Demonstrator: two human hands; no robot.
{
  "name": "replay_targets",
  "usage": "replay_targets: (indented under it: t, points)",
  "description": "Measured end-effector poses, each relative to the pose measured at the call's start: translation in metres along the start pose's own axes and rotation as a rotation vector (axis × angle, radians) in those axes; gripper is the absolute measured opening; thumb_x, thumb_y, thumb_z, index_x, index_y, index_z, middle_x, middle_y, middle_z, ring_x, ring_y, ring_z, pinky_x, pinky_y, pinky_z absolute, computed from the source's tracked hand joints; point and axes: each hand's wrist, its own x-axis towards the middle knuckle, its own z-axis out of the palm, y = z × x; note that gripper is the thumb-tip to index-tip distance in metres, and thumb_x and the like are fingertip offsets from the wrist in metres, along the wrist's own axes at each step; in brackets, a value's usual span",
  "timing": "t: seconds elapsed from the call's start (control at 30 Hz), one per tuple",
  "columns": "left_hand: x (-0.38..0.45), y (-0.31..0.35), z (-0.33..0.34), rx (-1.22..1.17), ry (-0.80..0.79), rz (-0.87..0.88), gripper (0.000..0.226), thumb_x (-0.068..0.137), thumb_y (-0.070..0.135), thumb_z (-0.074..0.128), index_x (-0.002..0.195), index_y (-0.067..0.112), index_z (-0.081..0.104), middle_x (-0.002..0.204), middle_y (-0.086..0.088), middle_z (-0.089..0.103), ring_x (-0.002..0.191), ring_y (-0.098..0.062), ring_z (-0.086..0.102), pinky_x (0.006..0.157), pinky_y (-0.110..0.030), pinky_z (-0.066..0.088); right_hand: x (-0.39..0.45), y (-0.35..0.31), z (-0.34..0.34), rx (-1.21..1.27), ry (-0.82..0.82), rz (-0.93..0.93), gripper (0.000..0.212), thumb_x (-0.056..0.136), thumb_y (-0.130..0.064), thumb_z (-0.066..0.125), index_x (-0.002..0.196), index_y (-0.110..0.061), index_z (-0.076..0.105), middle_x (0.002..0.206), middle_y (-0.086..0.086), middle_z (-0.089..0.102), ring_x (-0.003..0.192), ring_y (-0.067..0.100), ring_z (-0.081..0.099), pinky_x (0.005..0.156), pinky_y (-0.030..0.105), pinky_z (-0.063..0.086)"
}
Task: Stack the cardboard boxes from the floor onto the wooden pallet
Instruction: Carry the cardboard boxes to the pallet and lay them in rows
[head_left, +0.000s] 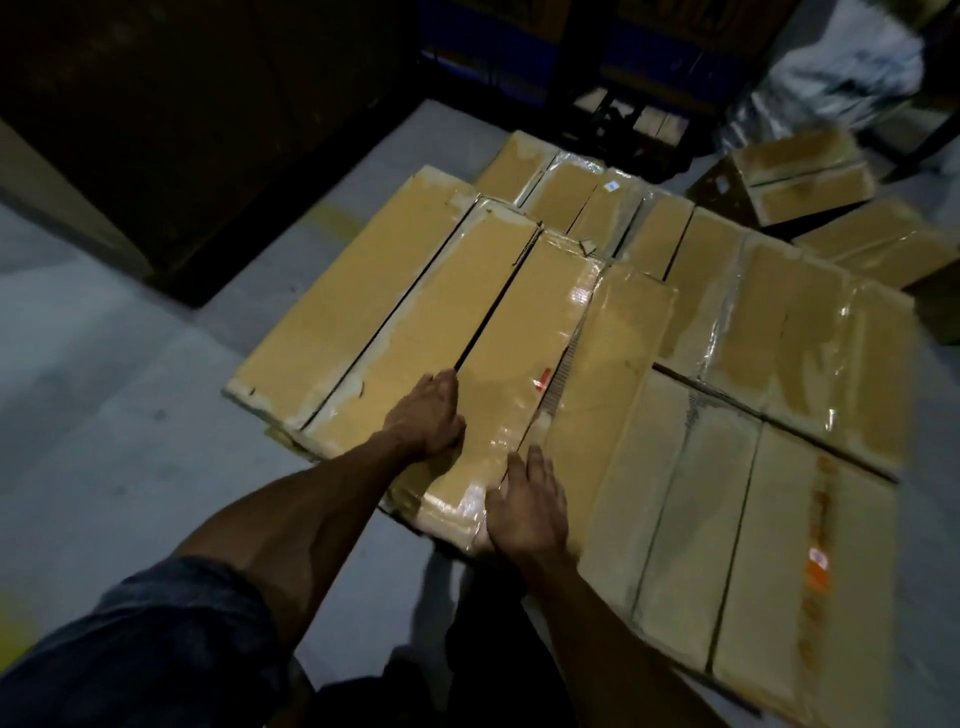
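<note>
Taped box (498, 364): stiff, probably heavy, slick tape; grip near end. Left hand (423, 415), right hand (524, 501) flat on top, fingers straight, slightly apart

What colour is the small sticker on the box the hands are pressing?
Red-orange, on the tan cardboard box just beyond the left hand; the head view shows it.

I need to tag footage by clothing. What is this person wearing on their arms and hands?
Both hands are bare: no gloves, rings or watch show on the left hand or the right hand. Both forearms are bare too. A dark blue sleeve, seemingly denim, is pushed up the left arm. No right sleeve is in view.
</note>
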Motion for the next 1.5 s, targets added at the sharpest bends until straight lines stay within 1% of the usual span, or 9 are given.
replay_targets:
  t: [0.13,0.27,0.37,0.57,0.67,0.77,0.97,1.27,1.5]
  points:
    - [-0.086,-0.026,0.018,-0.149,-0.027,-0.043,0.045,0.098,0.027,0.056,0.132,0.001,0.042,0.126,-0.022,0.056,0.118,-0.035,0.053,0.098,-0.043,0.044,-0.058,-0.006,0.021,0.137,-0.037,0.027,0.056,0.103,-0.038,0.042,0.155,-0.017,0.034,0.166,0.005,0.023,0.15,0.025,0.025,0.119,0.039,0.026]
    - [-0.174,-0.051,0.038,-0.283,-0.045,-0.107,0.043,0.103,0.03,0.05,0.137,0.005,0.047,0.134,-0.016,0.058,0.122,-0.034,0.055,0.098,-0.036,0.044,-0.102,-0.016,0.03,0.184,-0.063,0.028,0.047,0.102,-0.04,0.045,0.143,-0.018,0.048,0.144,0.008,0.053,0.128,0.03,0.052,0.101,0.037,0.043]
    - [-0.227,-0.076,0.055,-0.28,-0.042,-0.125,0.043,0.104,0.035,0.046,0.138,0.01,0.049,0.14,-0.016,0.056,0.124,-0.033,0.054,0.099,-0.039,0.045,-0.132,-0.023,0.038,0.214,-0.075,-0.034,0.051,0.1,-0.044,0.048,0.144,-0.018,0.049,0.144,0.008,0.054,0.128,0.029,0.052,0.102,0.037,0.045]
    - [-0.311,-0.109,0.087,-0.298,0.06,-0.302,0.058,0.106,0.04,0.039,0.153,0.008,0.032,0.158,-0.012,0.037,0.142,-0.027,0.04,0.11,-0.029,0.033,-0.167,-0.034,0.044,0.107,-0.147,-0.126,0.064,0.099,-0.053,0.05,0.153,-0.019,0.039,0.154,0.007,0.044,0.138,0.029,0.045,0.11,0.038,0.039]
    - [-0.339,-0.115,0.096,-0.389,0.114,-0.394,0.058,0.106,0.04,0.039,0.154,0.009,0.032,0.159,-0.01,0.036,0.143,-0.027,0.038,0.111,-0.03,0.033,-0.173,-0.04,0.046,0.049,-0.178,-0.217,0.056,0.097,-0.05,0.055,0.143,-0.018,0.05,0.143,0.008,0.056,0.128,0.029,0.054,0.102,0.037,0.045]
    - [-0.367,-0.114,0.112,-0.439,0.179,-0.502,0.057,0.106,0.04,0.039,0.154,0.009,0.032,0.158,-0.011,0.037,0.142,-0.028,0.039,0.109,-0.03,0.035,-0.174,-0.047,0.052,-0.062,-0.231,-0.32,0.06,0.096,-0.052,0.057,0.144,-0.017,0.05,0.141,0.008,0.057,0.127,0.03,0.055,0.102,0.037,0.046]
    - [-0.406,-0.085,0.146,-0.63,0.329,-0.749,0.053,0.105,0.037,0.043,0.149,0.008,0.04,0.147,-0.016,0.051,0.13,-0.032,0.051,0.101,-0.035,0.044,-0.157,-0.046,0.06,-0.289,-0.342,-0.546,0.066,0.095,-0.059,0.054,0.147,-0.018,0.047,0.146,0.007,0.055,0.132,0.03,0.052,0.104,0.038,0.045]
    - [-0.448,0.033,0.209,-0.783,0.471,-1.11,0.045,0.103,0.029,0.046,0.143,0.006,0.047,0.142,-0.019,0.054,0.127,-0.035,0.054,0.096,-0.034,0.045,-0.151,-0.002,0.058,-0.507,-0.47,-0.805,0.074,0.093,-0.062,0.053,0.151,-0.019,0.042,0.152,0.009,0.049,0.136,0.032,0.048,0.109,0.041,0.042]
    - [-0.496,0.092,0.272,-0.932,0.52,-1.326,0.056,0.104,0.038,0.042,0.15,0.007,0.039,0.151,-0.015,0.047,0.134,-0.03,0.048,0.105,-0.034,0.042,-0.19,0.015,0.078,-0.627,-0.562,-0.979,0.074,0.092,-0.064,0.051,0.15,-0.019,0.043,0.153,0.008,0.047,0.137,0.032,0.047,0.111,0.046,0.041]
